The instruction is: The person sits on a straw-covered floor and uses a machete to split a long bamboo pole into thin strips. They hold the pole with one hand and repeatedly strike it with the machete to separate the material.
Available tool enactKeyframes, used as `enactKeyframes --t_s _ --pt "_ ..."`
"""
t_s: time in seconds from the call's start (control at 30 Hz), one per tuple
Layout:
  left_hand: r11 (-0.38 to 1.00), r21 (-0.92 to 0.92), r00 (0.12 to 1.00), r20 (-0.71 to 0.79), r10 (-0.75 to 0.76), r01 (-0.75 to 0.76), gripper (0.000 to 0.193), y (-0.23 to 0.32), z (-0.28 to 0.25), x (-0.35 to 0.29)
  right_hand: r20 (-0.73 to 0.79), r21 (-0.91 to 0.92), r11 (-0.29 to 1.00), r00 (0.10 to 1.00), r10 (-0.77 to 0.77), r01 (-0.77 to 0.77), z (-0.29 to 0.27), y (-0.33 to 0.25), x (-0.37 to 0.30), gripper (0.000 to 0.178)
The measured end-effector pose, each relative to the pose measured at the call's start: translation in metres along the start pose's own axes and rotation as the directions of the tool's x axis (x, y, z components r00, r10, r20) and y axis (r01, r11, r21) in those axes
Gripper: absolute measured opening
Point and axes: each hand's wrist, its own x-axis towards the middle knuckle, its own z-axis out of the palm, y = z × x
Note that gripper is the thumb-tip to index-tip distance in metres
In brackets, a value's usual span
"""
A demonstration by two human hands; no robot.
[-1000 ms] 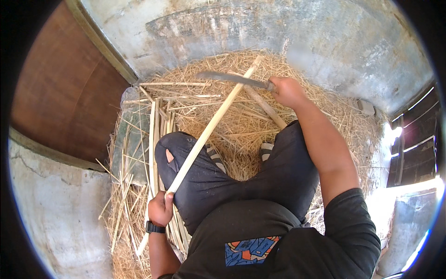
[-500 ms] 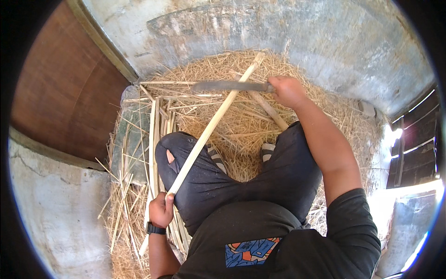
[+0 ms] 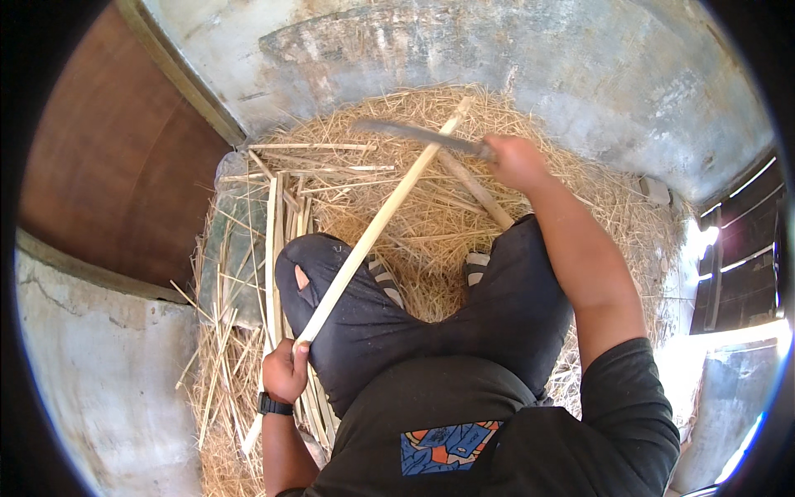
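Observation:
My left hand (image 3: 286,371) is closed round the near end of a long pale strip of split wood or bamboo (image 3: 364,242). The strip slants up and away to the right, across my left thigh. Beyond my knees, my right hand (image 3: 517,161) grips a machete (image 3: 414,132) by its handle. Its blade, slightly blurred, points left and crosses the strip close to the far end. Under that far part lies a round wooden stick (image 3: 476,189), which reaches back toward my right knee.
Several split strips (image 3: 277,248) lie in a pile beside my left leg, partly over a grey-green slab (image 3: 236,240). Straw (image 3: 431,286) covers the floor. A weathered wall (image 3: 497,50) curves round the far side, and a brown panel (image 3: 116,157) stands at the left.
The machete blade has tilted, its tip rising away from me, and sits nearer the strip's far end. My left hand keeps its hold, having shifted only slightly.

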Motion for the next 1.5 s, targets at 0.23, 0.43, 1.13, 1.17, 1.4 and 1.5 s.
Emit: enactKeyframes --t_s 0.23,0.43,1.13,1.17,1.4,1.5 --pt "1.0 -0.008 1.0 -0.014 0.004 -0.004 0.041 -0.003 0.0 0.0 -0.025 -0.071 0.994 0.996 -0.08 0.078 0.006 -0.005 0.012 0.021" --pt "0.998 0.064 1.0 -0.009 0.008 -0.008 0.042 -0.002 -0.003 -0.001 0.013 0.001 0.958 0.958 0.286 -0.286 0.011 0.005 0.008 0.023" --pt "0.995 -0.103 0.999 0.041 0.012 -0.008 0.045 -0.004 -0.004 0.005 0.043 -0.051 0.998 0.998 0.038 -0.035 -0.003 -0.002 0.0 0.023" --pt "0.993 -0.116 0.999 0.047 0.01 -0.004 0.046 -0.007 -0.004 0.006 0.053 -0.065 0.998 0.999 0.008 -0.005 -0.005 0.001 0.002 0.023" --pt "0.984 -0.175 0.998 0.064 -0.006 0.017 0.047 -0.01 -0.002 0.008 -0.11 0.081 0.923 0.917 0.383 -0.376 0.004 0.022 0.005 0.028" --pt "0.979 -0.201 0.997 0.073 -0.002 0.017 0.046 -0.009 -0.001 0.008 -0.035 0.008 0.968 0.967 0.252 -0.251 -0.005 0.012 0.001 0.032"
